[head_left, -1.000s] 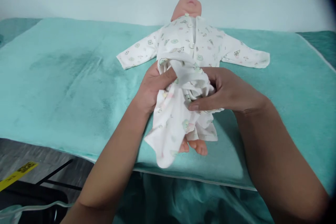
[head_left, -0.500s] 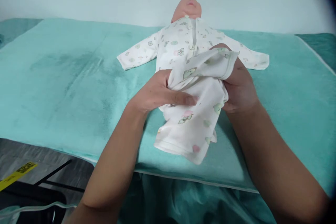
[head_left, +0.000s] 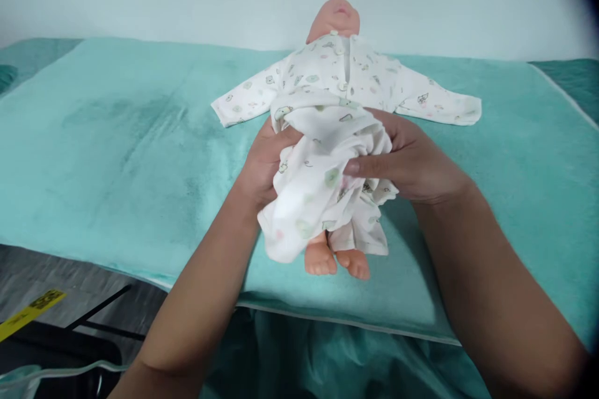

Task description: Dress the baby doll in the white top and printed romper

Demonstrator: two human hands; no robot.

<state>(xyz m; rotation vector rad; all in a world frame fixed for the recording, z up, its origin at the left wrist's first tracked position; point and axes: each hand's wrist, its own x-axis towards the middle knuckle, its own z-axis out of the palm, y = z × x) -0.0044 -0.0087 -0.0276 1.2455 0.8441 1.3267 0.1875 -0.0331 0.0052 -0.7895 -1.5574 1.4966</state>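
Observation:
A baby doll (head_left: 335, 19) lies on its back on a teal padded mat (head_left: 116, 156), head toward the wall. It wears a white printed top (head_left: 322, 78) with both sleeves spread out sideways. A bunched pair of white printed trousers (head_left: 318, 181) covers its hips and legs. Two bare feet (head_left: 337, 260) stick out below the cloth. My left hand (head_left: 262, 162) grips the trousers' left side at the waistband. My right hand (head_left: 407, 159) grips the right side, with its thumb pressed across the cloth.
The mat's near edge (head_left: 327, 315) runs just below the doll's feet, with teal cloth hanging under it. A pale wall stands behind the doll's head. At the lower left are a grey floor, a yellow strip (head_left: 30, 313) and dark bars.
Half a second ago the trousers were lifted and spread over the legs, hiding the feet. Now they are bunched around the hips and both bare feet show below.

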